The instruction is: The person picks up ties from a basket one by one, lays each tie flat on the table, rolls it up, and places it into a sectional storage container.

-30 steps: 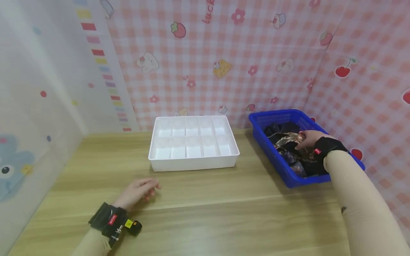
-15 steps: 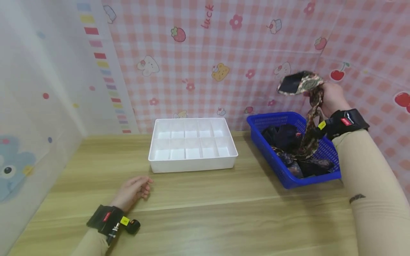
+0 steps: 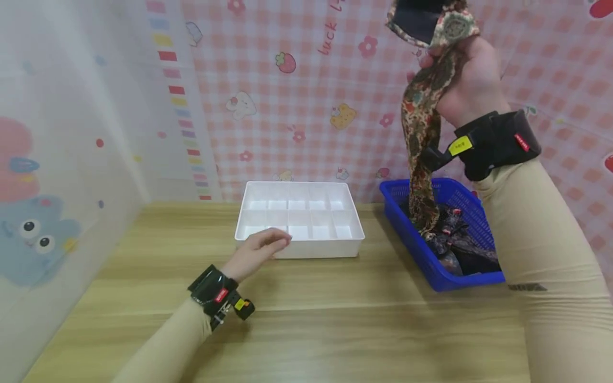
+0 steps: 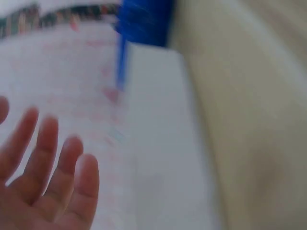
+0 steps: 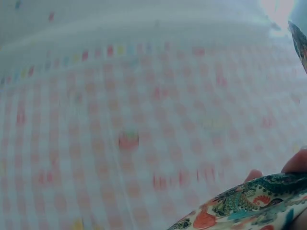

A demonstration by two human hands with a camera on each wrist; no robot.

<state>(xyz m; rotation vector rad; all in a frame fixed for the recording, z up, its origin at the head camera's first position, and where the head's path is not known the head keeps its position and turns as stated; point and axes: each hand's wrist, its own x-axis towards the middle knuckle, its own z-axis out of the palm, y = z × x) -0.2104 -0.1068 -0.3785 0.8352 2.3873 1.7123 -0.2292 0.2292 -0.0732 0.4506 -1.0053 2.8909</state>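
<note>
My right hand (image 3: 474, 80), raised above the blue basket (image 3: 407, 236), grips a long patterned necktie (image 3: 419, 119) in red, green and tan. Its wide end, with a black backing, flops over at the top of the head view. The long tail hangs down into the basket. In the right wrist view a fold of the necktie (image 5: 249, 203) lies across my fingers. My left hand (image 3: 258, 250) hovers by the front left of the white divided box (image 3: 325, 248), holding nothing. Its fingers (image 4: 48, 153) look spread and nearly straight in the left wrist view.
Dark, patterned cloth pieces (image 3: 460, 239) lie bunched in the basket. The white box has two rows of compartments. Both containers stand on a wood-grain table (image 3: 335, 319), in front of a pink checked cloth backdrop (image 3: 306, 143).
My right hand has drawn the necktie from the basket and lifted it high, its tail trailing downward. My left hand has moved forward and right, up to the white box.
</note>
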